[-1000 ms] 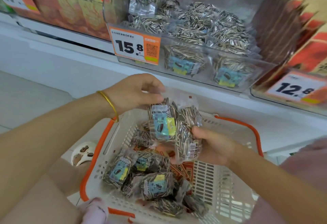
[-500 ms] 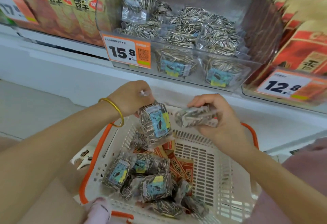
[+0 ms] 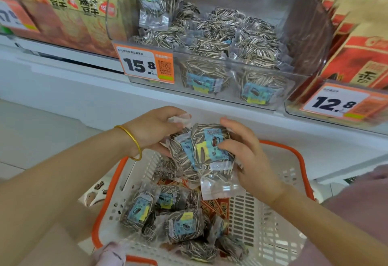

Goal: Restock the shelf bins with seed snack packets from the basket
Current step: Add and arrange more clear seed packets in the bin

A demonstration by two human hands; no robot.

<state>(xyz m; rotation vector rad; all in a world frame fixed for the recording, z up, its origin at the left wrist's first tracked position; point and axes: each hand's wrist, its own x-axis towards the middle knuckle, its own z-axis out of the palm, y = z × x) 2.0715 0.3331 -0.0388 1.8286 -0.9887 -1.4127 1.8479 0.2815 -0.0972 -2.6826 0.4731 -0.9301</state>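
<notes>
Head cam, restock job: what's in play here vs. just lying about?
In play: left hand, right hand, held seed packets, basket, loose seed packets inside, clear seed bin.
Lying about: red packets in basket, red boxes behind the 12.8 tag, tan packs, gold bangle.

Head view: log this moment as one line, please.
stage: pickup | left hand: holds seed packets | right hand: holds seed packets | position: above basket, below shelf bin | basket: more packets inside

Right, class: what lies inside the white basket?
Loose seed packets with blue labels, and red packets beneath them. What lies under the pile is covered; the held packets hide the far part.
</notes>
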